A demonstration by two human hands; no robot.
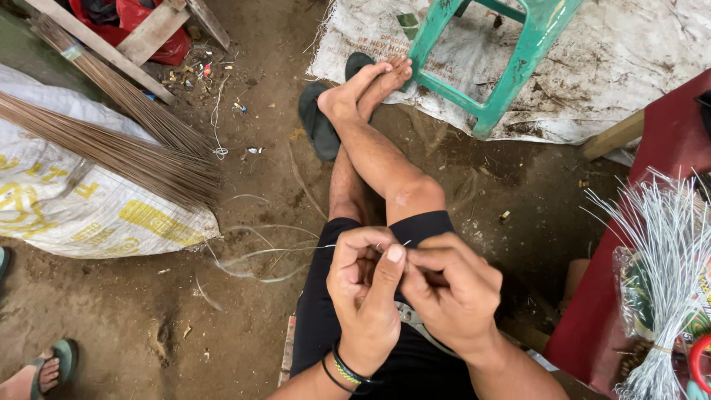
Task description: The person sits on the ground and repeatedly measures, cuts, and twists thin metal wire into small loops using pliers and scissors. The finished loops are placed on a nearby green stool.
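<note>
My left hand (364,285) and my right hand (448,285) meet over my lap, fingertips pinched together on a thin silvery wire (296,250). The wire runs out to the left from my fingers and curls in loose loops above the dirt floor. A short end pokes up between my thumbs. Dark bands circle my left wrist. My crossed bare legs (374,152) stretch ahead, feet resting by a dark sandal (315,122).
A bundle of cut grey wires (663,252) stands at the right on a red surface (666,141). A green plastic stool (503,55) sits on a white sack ahead. Brown stick bundles (111,152) lie on a sack at the left. Another person's sandalled foot (48,370) shows bottom left.
</note>
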